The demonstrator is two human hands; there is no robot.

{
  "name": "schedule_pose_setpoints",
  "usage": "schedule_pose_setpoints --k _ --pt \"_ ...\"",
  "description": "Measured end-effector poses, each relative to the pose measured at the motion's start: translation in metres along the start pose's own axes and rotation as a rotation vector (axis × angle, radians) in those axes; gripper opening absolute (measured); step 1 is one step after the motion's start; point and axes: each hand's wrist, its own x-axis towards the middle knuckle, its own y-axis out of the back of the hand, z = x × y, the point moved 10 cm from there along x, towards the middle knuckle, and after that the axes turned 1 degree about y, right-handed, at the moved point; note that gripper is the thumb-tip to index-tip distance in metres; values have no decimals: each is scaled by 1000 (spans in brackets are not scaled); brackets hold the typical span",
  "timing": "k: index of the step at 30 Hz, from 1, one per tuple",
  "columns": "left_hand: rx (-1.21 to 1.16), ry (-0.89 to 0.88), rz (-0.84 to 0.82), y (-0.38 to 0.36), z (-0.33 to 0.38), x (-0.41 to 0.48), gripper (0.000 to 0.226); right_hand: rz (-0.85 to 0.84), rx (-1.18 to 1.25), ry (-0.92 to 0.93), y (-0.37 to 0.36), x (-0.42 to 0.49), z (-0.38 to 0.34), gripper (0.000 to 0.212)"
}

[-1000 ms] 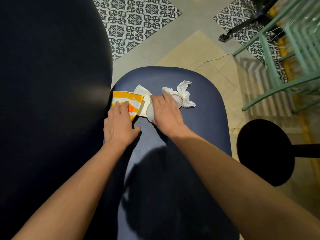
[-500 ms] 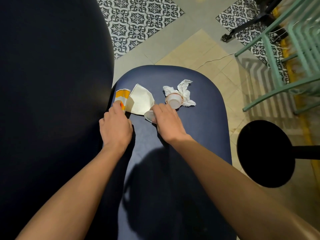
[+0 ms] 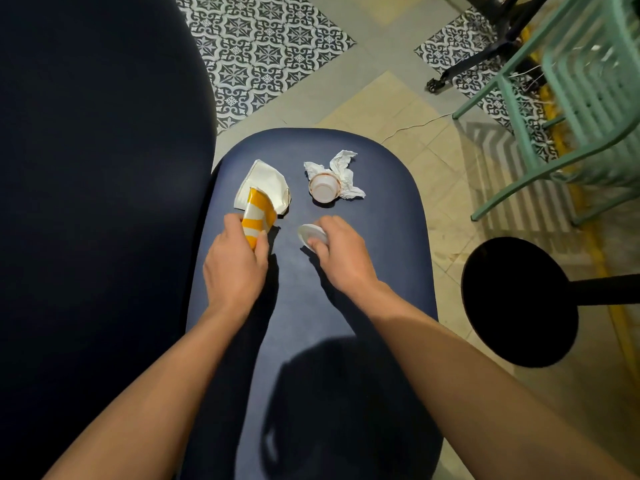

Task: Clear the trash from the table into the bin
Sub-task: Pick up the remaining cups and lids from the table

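Observation:
On the dark blue table point(image 3: 381, 209), my left hand point(image 3: 235, 268) grips a crushed orange-and-white striped paper cup point(image 3: 258, 216), its mouth pointing away from me. Behind it lies a flattened white paper piece point(image 3: 266, 180). My right hand point(image 3: 341, 252) pinches a small white round lid point(image 3: 310, 233) at the table surface. Farther back sits a small white sauce cup point(image 3: 323, 190) on its side, against a crumpled white napkin point(image 3: 343, 171). No bin is in view.
A large dark rounded surface point(image 3: 97, 202) fills the left side. A black round stool point(image 3: 519, 301) stands to the right, with a green metal chair point(image 3: 568, 98) behind it. Patterned and beige floor tiles lie beyond the table.
My left hand has lifted the striped cup off the white paper and drawn it back. My right hand has pulled back from the sauce cup with the lid between its fingers.

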Motion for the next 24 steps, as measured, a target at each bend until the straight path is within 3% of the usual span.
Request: schedule_pose_setpoints --k 9,24 --pt "-91 55 -57 -9 19 -67 32 90 -1 -111 22 -70 41 20" --pt "-186 -24 -197 -29 32 -186 32 331 54 -256 43 -225 93 25"
